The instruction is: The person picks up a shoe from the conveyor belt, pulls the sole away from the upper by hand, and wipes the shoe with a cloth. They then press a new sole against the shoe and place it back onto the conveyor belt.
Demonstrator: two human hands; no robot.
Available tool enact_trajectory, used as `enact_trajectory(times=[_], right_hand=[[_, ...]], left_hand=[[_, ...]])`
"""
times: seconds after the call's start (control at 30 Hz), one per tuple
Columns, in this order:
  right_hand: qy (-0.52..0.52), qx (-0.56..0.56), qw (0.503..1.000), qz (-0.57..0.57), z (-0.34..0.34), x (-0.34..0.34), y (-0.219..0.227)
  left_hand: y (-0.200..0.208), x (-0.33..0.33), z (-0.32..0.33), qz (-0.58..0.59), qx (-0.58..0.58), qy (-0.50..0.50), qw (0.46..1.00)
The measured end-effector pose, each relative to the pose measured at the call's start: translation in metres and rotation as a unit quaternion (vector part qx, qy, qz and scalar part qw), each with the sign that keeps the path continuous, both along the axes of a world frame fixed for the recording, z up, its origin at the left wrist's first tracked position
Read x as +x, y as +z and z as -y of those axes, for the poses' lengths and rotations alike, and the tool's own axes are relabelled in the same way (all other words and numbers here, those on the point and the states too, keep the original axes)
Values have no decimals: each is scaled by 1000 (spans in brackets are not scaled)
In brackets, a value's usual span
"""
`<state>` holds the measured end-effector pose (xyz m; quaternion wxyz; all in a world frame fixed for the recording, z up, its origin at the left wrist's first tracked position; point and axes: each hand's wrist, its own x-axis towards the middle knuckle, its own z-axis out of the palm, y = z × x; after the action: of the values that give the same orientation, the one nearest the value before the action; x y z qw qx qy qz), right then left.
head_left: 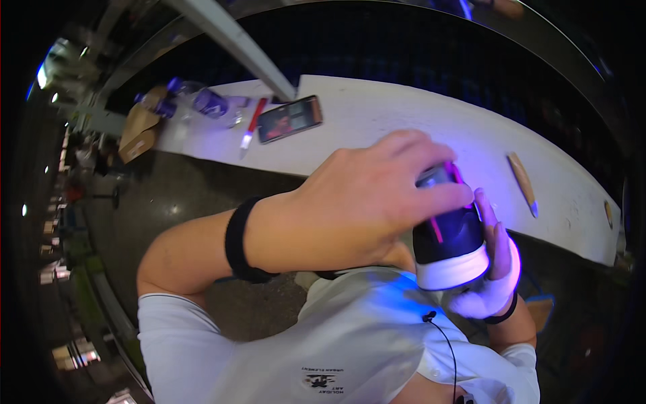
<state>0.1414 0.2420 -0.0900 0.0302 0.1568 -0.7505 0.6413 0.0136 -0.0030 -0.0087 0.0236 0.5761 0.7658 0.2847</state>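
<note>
A black shoe [452,237] with a thick white sole and pink trim is held up in front of my chest, heel end toward me. My left hand [360,202] reaches across from the left and is closed round its upper part, the thumb lying along the near side. On the right side of the shoe, my right hand [499,273] supports it, fingers pointing up along the upper; a white covering shows over the palm. Bluish-purple light falls on the right hand and the sole. The inside of the shoe is mostly hidden by my left fingers.
Beyond my hands runs a long white table [377,108]. On it lie a phone [291,119] with its screen lit, a red-handled blade [253,126], plastic bottles [210,104] and a wooden-handled tool [521,180]. A brown carton [140,132] sits at the left end; a metal post [235,40] rises behind.
</note>
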Motion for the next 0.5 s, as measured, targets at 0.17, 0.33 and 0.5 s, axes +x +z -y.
enact_trajectory(times=[0.17,0.33,0.5], right_hand=[[-143,353,889,-254,56,-30,-66],[-46,342,881,-324,34,-58,-65],[-97,302,874,-367,-18,-47,-102]], left_hand=[[-41,70,47,354,75,236,902],[-90,56,73,306,166,322,881],[-56,48,46,235,182,196,934]])
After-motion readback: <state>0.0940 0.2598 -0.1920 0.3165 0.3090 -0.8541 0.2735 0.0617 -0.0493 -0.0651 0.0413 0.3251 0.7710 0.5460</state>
